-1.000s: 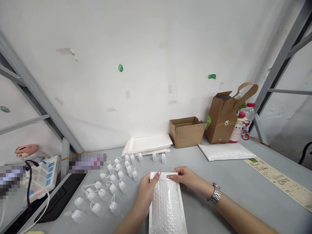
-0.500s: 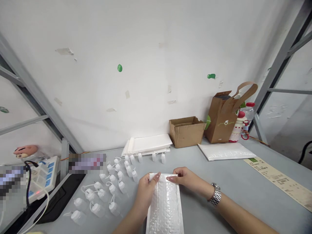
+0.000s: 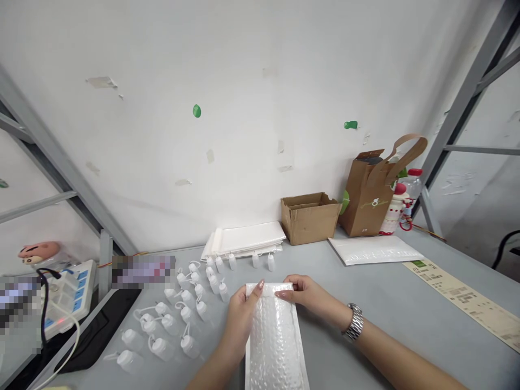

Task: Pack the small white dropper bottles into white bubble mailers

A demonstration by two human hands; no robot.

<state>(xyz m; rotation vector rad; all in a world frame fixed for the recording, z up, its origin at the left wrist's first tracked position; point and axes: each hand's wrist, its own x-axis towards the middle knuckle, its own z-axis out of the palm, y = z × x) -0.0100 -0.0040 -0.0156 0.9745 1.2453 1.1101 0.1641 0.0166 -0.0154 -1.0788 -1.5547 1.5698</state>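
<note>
A white bubble mailer (image 3: 276, 341) lies toward me at the front of the grey table, its lower end cut off by the picture's edge. My left hand (image 3: 244, 311) pinches the mailer's top left corner, thumb on the upper face and fingers behind. At the top right corner my right hand (image 3: 306, 292) grips the same edge between thumb and fingers; a metal watch (image 3: 355, 322) is on that wrist. To the left of the mailer stand several small translucent squeeze bottles (image 3: 161, 348) with white looped caps.
Behind the bottles lies a stack of white mailers (image 3: 247, 238), beside an open cardboard box (image 3: 311, 219). A brown paper bag (image 3: 368, 197), another mailer (image 3: 374, 250) and a printed label strip (image 3: 463, 298) are at right. A power strip (image 3: 75, 298) with cables is at left.
The view has shifted slightly. Both hands keep their grip on the mailer's top edge, which sits a little higher in the picture and slightly to the left.
</note>
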